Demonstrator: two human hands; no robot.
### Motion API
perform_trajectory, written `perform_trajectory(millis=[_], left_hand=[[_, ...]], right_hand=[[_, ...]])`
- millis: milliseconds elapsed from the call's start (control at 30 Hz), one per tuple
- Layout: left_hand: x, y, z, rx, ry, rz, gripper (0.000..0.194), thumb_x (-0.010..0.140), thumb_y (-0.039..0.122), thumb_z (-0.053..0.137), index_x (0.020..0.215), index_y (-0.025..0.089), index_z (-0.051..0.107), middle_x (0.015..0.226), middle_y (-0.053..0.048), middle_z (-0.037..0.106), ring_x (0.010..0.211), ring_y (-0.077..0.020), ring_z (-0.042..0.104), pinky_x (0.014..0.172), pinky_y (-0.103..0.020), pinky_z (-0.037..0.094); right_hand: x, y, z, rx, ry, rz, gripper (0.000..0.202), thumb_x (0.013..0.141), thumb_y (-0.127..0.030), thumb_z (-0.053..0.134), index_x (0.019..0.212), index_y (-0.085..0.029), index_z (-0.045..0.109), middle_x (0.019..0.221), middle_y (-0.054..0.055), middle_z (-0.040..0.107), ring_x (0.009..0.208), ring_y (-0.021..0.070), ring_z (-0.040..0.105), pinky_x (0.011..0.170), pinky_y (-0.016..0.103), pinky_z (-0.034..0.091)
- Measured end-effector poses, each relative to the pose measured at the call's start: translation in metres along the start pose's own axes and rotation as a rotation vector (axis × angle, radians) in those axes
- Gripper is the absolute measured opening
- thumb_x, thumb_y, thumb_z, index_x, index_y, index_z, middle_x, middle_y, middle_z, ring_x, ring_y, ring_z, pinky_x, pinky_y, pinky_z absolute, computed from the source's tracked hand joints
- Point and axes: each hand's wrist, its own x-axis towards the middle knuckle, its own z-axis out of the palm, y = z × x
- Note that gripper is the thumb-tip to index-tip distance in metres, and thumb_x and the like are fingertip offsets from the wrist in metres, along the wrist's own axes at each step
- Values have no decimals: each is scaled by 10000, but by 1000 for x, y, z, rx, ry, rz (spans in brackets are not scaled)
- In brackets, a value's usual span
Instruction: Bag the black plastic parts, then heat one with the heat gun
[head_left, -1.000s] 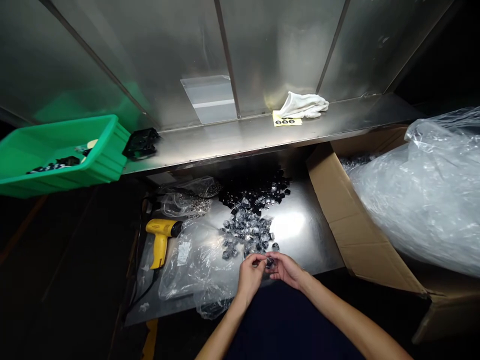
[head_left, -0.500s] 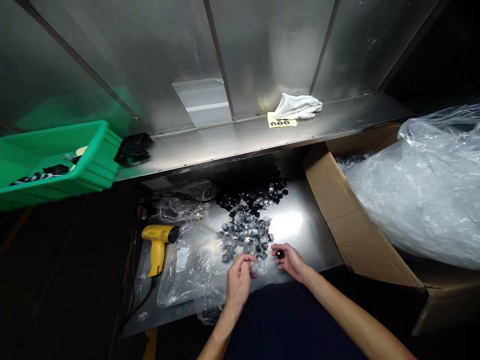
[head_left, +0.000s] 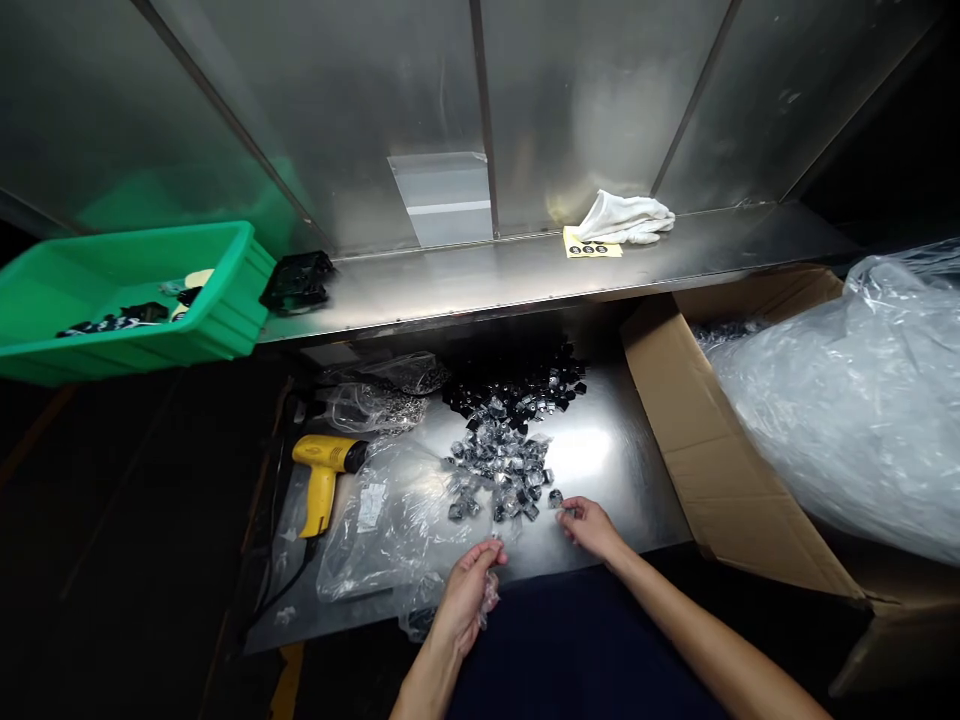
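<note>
Wrapped parts (head_left: 504, 465) on table (head_left: 581, 475); R hand (head_left: 587, 526) at near-right pc, fingers narrow; L hand (head_left: 469, 590) w/ clear plastic (head_left: 489, 598).

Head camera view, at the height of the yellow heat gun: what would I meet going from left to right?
Yellow heat gun, flat clear plastic bag, pile of small wrapped parts, cardboard box, big bulging clear bag.
</note>
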Motion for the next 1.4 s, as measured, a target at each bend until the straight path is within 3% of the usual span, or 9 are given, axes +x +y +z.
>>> perform_trajectory(millis=[167,267,433,533,633,733,967,1200,1400], left_hand=[[-1,-4,4,34,-23,-9,351,772,441,682,960,152,616,767,14,604,406,-14,326,373,-174,180],[-1,-2,9,12,-19,-26,322,768,415,695,937,155,611,752,24,595,407,-9,324,374,-166,190],[3,6,24,58,-129,-61,331,703,294,764,947,153,591,811,-27,638,557,-87,565,399,-168,356],[13,7,37,97,-136,-40,352,752,329,735,1001,144,569,885,-60,670,478,-78,542,378,-196,399],[24,5,48,157,-93,-39,438,832,515,630,1071,155,554,845,-54,688,338,-50,430,311,-197,333],[30,1,55,145,-204,-62,549,817,639,583,1056,145,585,740,-37,677,330,-66,450,309,-195,337],[33,1,53,-112,-241,-71,412,771,438,741,1009,126,612,823,-69,697,475,-81,586,378,-165,388],[40,-6,48,-278,-68,-62,313,780,274,749,981,162,536,736,-20,653,645,-155,686,479,-197,492],[39,-4,45,-304,14,14,288,746,256,777,918,157,568,734,-25,646,655,-147,672,565,-224,532]], right_hand=[[36,-6,-22,-13,157,-94,710,727,-409,720,1359,-216,463,1044,79,674,792,207,651,707,312,490],[33,-5,-20,-200,188,-257,644,694,-315,744,1303,-246,548,1210,99,611,893,221,629,842,326,447],[25,17,-2,-386,108,-406,331,759,-229,644,1087,-256,680,1042,55,632,847,198,599,835,317,426],[17,19,0,-380,54,-411,271,811,-247,581,1059,-232,687,855,34,648,762,195,595,786,327,448],[1,8,-1,-251,-161,-398,268,834,-289,571,1064,-216,687,831,25,672,740,188,606,741,319,474],[-16,-10,-1,-140,-378,-414,295,863,-280,534,1110,-211,680,883,33,696,812,192,629,761,316,489],[-41,-35,4,-150,-200,-612,274,849,-268,561,1095,-244,681,1140,70,620,878,186,613,727,301,518],[-55,-39,3,-220,-103,-638,112,871,-294,577,840,-228,663,918,45,675,851,204,612,811,328,472],[-64,-38,-4,-273,-169,-593,76,796,-212,571,777,-229,642,661,-12,609,592,151,521,604,274,407]])
